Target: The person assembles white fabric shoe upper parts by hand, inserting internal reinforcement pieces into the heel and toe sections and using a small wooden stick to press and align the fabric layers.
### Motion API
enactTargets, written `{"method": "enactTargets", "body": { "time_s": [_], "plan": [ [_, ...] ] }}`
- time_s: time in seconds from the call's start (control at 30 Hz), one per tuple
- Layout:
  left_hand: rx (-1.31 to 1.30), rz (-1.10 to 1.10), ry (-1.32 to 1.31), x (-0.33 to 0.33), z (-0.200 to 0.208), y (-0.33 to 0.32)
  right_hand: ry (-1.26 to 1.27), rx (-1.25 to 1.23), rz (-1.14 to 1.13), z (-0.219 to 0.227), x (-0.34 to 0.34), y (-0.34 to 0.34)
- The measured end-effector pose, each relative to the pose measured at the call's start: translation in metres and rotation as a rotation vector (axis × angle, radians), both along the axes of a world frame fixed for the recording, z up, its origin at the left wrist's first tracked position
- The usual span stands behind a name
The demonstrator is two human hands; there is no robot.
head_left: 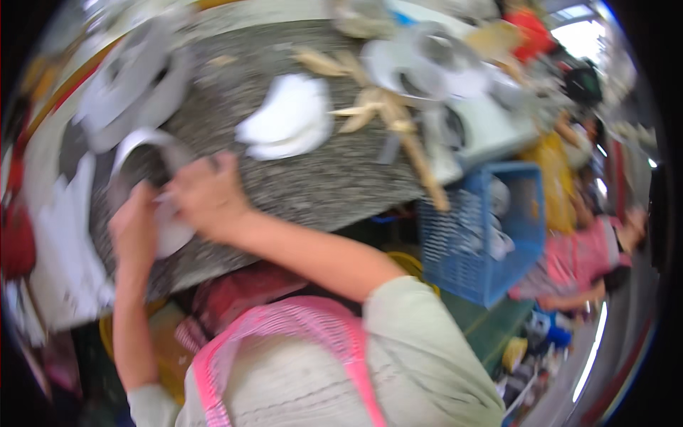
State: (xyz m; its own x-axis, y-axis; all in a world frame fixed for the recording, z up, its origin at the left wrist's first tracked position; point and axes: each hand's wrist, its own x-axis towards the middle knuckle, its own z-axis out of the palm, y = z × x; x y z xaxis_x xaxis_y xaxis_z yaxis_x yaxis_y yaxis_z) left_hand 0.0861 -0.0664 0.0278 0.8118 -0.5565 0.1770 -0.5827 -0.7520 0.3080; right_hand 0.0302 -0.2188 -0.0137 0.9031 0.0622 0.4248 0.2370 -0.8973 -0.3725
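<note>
A white curved band (171,233), bent into a loop, is between my two hands at the left side of the worktable. Its lower part hangs near the table's front edge. My left hand (134,224) grips the loop's near left side with bent fingers. From the right, my right hand (206,196) pinches the same band, close to the left fingertips. Motion smears the fingers, and the exact join between them is hidden. Just beyond lie more white curved bands (131,85). To the right, a small stack of white crescent-shaped pieces (288,117) rests on the table.
The grey, worn worktable (356,181) carries tan wooden-looking strips (391,117) and white rolls (434,60) at the far right. Long white strips (67,231) lie at the left edge. A blue crate (530,213) stands beside the table; a person in pink (580,256) is farther right.
</note>
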Motion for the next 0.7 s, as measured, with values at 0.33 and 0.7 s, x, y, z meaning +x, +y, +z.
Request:
{"method": "enactTargets", "body": {
  "time_s": [0.33,0.7],
  "plan": [
    [-0.288,-0.348,-0.101,-0.015,-0.011,0.03,0.068,0.138,0.155,0.001,-0.004,-0.012],
    [0.153,-0.437,-0.244,-0.021,-0.016,0.059,0.19,-0.072,0.382,0.018,-0.002,-0.034]
  ]
}}
